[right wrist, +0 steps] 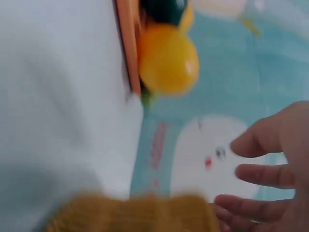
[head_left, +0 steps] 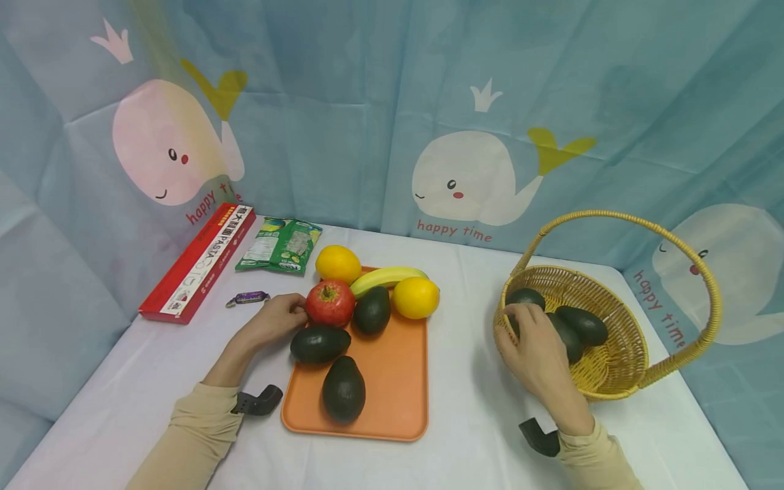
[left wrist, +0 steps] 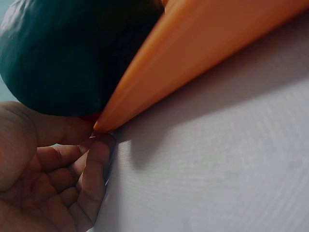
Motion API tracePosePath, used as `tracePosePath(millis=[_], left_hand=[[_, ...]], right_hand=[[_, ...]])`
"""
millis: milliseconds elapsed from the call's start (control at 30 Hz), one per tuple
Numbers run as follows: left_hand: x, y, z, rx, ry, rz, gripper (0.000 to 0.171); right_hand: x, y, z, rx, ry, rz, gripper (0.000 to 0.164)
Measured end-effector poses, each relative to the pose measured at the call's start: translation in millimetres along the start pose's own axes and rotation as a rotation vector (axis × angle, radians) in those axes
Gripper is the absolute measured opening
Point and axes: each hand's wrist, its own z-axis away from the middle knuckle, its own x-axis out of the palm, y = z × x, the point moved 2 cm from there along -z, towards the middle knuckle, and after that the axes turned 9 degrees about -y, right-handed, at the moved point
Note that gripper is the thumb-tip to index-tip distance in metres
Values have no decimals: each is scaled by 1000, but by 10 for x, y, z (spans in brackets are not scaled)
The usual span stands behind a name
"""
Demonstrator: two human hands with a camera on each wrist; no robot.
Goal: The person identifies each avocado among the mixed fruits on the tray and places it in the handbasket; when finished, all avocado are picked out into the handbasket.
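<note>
At the far left part of an orange tray (head_left: 392,381), my left hand (head_left: 277,321) pinches the tray's rim. In the left wrist view, the thumb lies above the tray corner (left wrist: 193,58) and curled fingers are below it. A red round fruit (head_left: 331,304) and a dark avocado (head_left: 320,344) sit beside this hand. My right hand (head_left: 534,350) is over the left rim of a yellow wicker basket (head_left: 621,320), close to an avocado (head_left: 528,297). Its fingers (right wrist: 263,175) are spread and hold nothing in the right wrist view. More avocados (head_left: 584,325) lie in the basket.
The tray also carries avocados (head_left: 344,390), a banana (head_left: 386,278) and yellow lemons (head_left: 416,297). Left of it lie a red pasta box (head_left: 199,265), a green snack packet (head_left: 280,245) and a purple wrapped candy (head_left: 248,298). The basket's tall handle (head_left: 698,265) arches over its right side.
</note>
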Motion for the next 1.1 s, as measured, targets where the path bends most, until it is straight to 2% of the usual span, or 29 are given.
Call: tracePosePath(millis=[100,233,467,633,733,833,1000,1100], left_hand=[[-3,0,5,3,-3,-2,22],[-10,-2,11,-6,-6,-5,23],[-12,-20,6,-19,-9,7,24],[-20,-39,0,-20,-7,-3,23],[-18,-43,-4,-16,-4,-6,23],[-14,-41,-7,-14,-2,-4,23],[-10,-21,-7,-26,-11,10,25],[-6,-16,-12,-18,-10,8,26]], right_hand=[[142,-216,-2,-119,68,-5,31],[307,-534,18,-243,70,-6,34],[558,-1069,101,-416,7,-8,42],[672,-1374,160,-500,-101,-20,51],[738,-1503,192,-539,-194,-6,55],[794,-1593,222,-568,-262,52,59],[859,-1673,266,-632,-261,136,58],[888,-1687,285,-670,-242,142,54]])
